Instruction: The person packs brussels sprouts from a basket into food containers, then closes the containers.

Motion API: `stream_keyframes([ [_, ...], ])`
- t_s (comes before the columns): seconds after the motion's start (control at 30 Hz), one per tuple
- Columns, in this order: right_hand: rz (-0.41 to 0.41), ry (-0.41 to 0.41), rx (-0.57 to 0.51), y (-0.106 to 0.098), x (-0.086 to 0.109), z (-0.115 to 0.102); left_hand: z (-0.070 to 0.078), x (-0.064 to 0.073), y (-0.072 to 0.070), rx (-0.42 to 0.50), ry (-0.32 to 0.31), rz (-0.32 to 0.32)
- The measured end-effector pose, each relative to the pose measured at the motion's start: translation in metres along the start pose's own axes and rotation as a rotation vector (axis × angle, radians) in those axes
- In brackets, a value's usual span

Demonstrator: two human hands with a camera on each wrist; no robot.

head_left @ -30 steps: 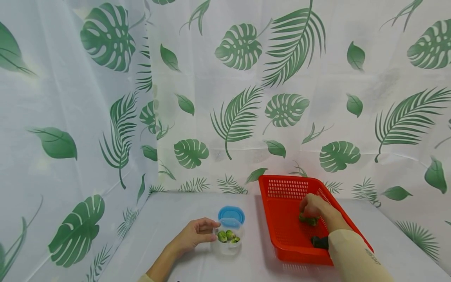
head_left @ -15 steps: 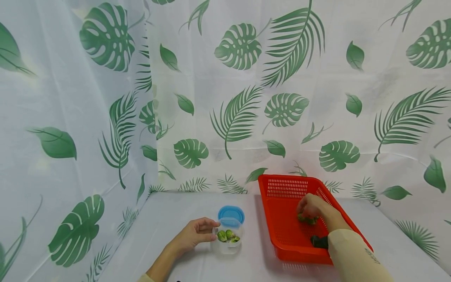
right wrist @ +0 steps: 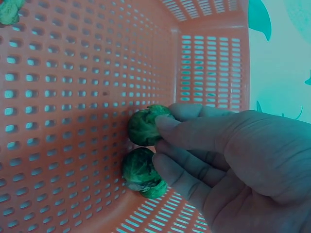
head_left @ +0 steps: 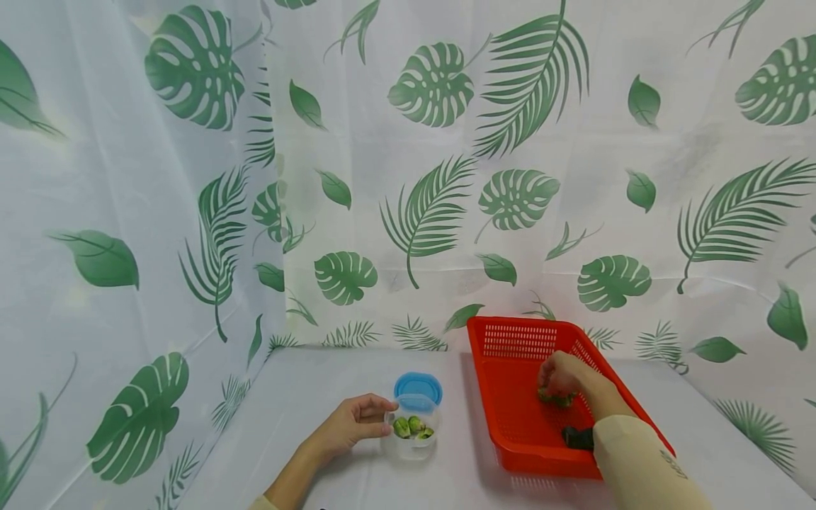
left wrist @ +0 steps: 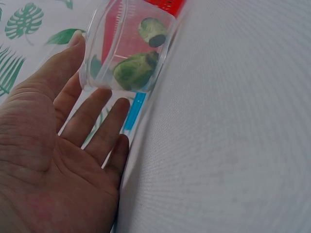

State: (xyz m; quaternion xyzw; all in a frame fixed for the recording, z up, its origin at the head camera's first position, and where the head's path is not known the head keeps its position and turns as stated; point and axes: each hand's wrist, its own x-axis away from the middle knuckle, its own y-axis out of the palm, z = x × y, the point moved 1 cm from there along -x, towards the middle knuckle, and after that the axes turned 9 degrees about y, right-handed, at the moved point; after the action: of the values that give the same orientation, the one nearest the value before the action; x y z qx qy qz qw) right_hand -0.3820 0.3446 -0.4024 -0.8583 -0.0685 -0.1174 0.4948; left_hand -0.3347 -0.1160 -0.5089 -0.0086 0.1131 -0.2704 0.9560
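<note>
My left hand (head_left: 357, 423) is at the left side of a clear plastic food container (head_left: 411, 448). Its thumb and relaxed fingers touch or nearly touch the rim, as the left wrist view shows. Inside the container lie several Brussels sprouts (head_left: 416, 425). Over in the red plastic basket (head_left: 510, 397), my right hand (head_left: 564, 373) reaches down to the floor. In the right wrist view, its thumb and fingers pinch a Brussels sprout (right wrist: 146, 125). More Brussels sprouts (right wrist: 139, 169) lie right below it, close to the other fingertips.
A blue lid (head_left: 418, 387) lies on the white table (head_left: 306, 386) behind the container. A dark object (head_left: 578, 438) shows beside the right sleeve, over the basket. Another green piece (right wrist: 9, 12) appears at the right wrist view's corner. Leaf-printed sheets (head_left: 357, 234) hang behind and at left.
My right hand has shifted very slightly left within the basket. The left hand and the container stay where they were.
</note>
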Motion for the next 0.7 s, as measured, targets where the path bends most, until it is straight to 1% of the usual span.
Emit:
stream_keyframes([
  [0.17,-0.003,0.012,-0.005,-0.0002,-0.0004,-0.0005,-0.0004,0.0001,0.0000,0.000,0.000,0.002],
  [0.3,0.027,0.009,-0.008,-0.0003,-0.0012,-0.0006,-0.0004,0.0000,-0.0002,0.000,0.000,0.005],
  [0.43,0.064,-0.019,-0.026,0.0000,-0.0023,-0.0007,0.0000,-0.0003,-0.0003,-0.001,0.004,0.001],
  [0.7,0.092,-0.087,-0.030,-0.0001,-0.0067,-0.0029,0.0009,-0.0002,0.0001,-0.002,0.002,-0.002],
])
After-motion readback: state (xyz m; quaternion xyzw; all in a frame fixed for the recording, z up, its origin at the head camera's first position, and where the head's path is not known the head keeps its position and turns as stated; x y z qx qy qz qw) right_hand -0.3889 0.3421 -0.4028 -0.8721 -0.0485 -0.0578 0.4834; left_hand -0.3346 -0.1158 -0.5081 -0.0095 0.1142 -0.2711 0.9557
